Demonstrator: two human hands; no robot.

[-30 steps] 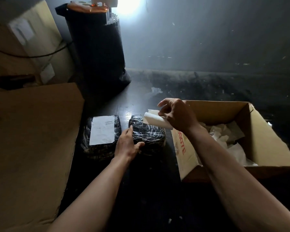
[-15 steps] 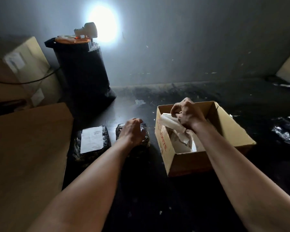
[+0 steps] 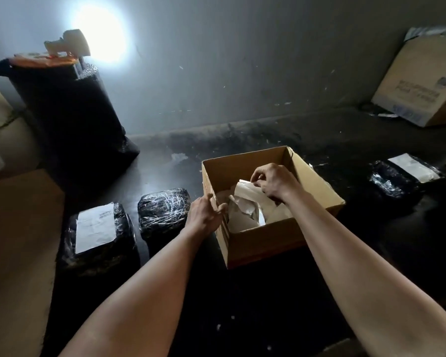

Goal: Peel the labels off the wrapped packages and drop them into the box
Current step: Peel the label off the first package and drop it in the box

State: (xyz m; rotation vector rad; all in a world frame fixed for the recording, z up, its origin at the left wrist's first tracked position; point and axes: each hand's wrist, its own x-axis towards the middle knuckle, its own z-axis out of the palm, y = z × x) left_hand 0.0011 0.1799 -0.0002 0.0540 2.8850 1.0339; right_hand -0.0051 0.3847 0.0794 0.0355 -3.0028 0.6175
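Right hand [image 3: 273,184] pinches a white paper label [image 3: 247,193] inside the open brown cardboard box [image 3: 268,238]. Left hand [image 3: 204,215] is loose-fingered at its rim. The label is likely light, floppy and sticky, so hold an edge.

You can't read any wording in full here. The label [image 3: 95,228] on the leftmost package [image 3: 98,256] has two short lines of dark print near its top edge, too small to make out. The box [image 3: 268,238] shows red marks on its left side, mostly hidden behind your left hand [image 3: 204,215]. The carton [image 3: 422,81] at far right bears rows of blue print and a small blue square, all blurred. The peeled label [image 3: 247,191] that your right hand [image 3: 276,181] pinches looks blank.
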